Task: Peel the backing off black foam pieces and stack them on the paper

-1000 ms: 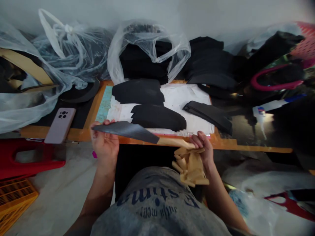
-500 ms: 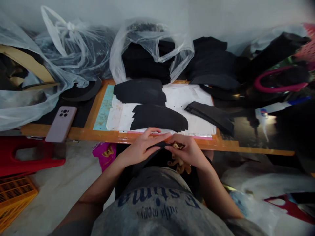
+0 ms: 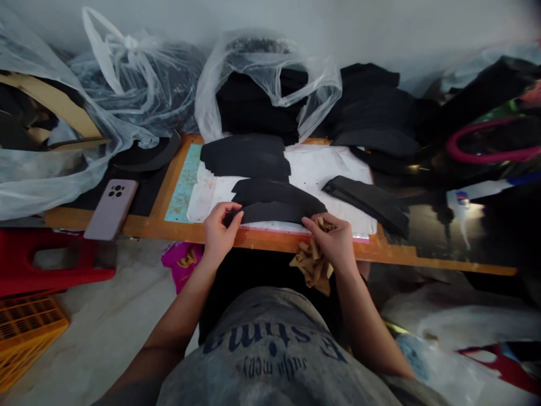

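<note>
A curved black piece [image 3: 274, 212] is held at its two ends over the lower stack of black pieces [image 3: 276, 190]. My left hand [image 3: 222, 228] pinches its left end. At the right end, my right hand [image 3: 332, 234] pinches the piece between thumb and finger, while its other fingers curl round a bunch of tan strips [image 3: 315, 268] that hang below the table edge. Behind lies another black stack [image 3: 247, 156] on the white paper [image 3: 344, 163]. A long black folded piece [image 3: 366, 204] rests on the paper's right side.
A phone [image 3: 111, 210] lies on the left of the table [image 3: 147, 226]. Clear plastic bags [image 3: 147, 84] and a heap of black pieces [image 3: 372, 107] line the back. A white tube [image 3: 462, 197] is at the right; a red stool [image 3: 63, 273] stands lower left.
My hands have moved apart and the curved black piece has gone up from the table's edge to over the lower stack. The tan strips now hang lower from my right hand.
</note>
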`<action>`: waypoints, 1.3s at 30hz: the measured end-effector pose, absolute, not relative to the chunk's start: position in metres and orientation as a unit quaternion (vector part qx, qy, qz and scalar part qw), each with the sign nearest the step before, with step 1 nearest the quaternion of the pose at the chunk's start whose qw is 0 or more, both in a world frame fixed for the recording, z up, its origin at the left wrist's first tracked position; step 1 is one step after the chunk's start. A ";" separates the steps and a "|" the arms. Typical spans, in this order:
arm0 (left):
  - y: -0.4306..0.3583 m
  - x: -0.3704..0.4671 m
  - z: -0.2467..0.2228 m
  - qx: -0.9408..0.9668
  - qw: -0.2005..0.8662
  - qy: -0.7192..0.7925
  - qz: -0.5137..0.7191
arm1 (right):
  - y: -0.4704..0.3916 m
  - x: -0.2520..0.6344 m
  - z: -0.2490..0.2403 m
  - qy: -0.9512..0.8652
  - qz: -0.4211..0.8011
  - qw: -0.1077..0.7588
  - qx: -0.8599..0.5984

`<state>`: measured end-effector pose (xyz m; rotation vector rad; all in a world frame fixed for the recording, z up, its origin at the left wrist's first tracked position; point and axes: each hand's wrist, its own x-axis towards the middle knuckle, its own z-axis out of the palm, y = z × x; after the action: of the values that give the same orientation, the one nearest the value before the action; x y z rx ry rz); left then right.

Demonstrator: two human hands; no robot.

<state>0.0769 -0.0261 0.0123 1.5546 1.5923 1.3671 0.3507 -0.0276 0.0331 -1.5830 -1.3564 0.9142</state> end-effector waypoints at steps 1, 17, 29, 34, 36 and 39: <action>-0.024 0.078 0.009 0.581 0.247 0.588 0.505 | -0.027 0.350 0.032 -0.551 0.344 0.417 -0.636; -0.011 0.089 0.003 0.670 0.101 0.584 0.446 | -0.030 0.344 0.024 -0.622 0.209 0.367 -0.659; -0.014 0.097 0.008 0.662 0.099 0.652 0.356 | -0.029 0.334 0.033 -0.643 0.125 0.194 -0.730; -0.017 0.089 0.018 0.633 0.033 0.702 0.324 | -0.025 0.342 0.040 -0.613 0.116 0.091 -0.777; -0.023 0.092 0.017 0.684 0.032 0.656 0.318 | -0.024 0.347 0.040 -0.601 0.106 0.076 -0.789; -0.042 0.103 0.009 0.772 0.079 0.572 0.265 | -0.024 0.357 0.037 -0.615 0.117 0.085 -0.775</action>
<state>0.1026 -0.0423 0.0095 2.3104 1.7126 0.7940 0.3570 -0.0244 0.0368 -2.3127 -1.8339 0.3486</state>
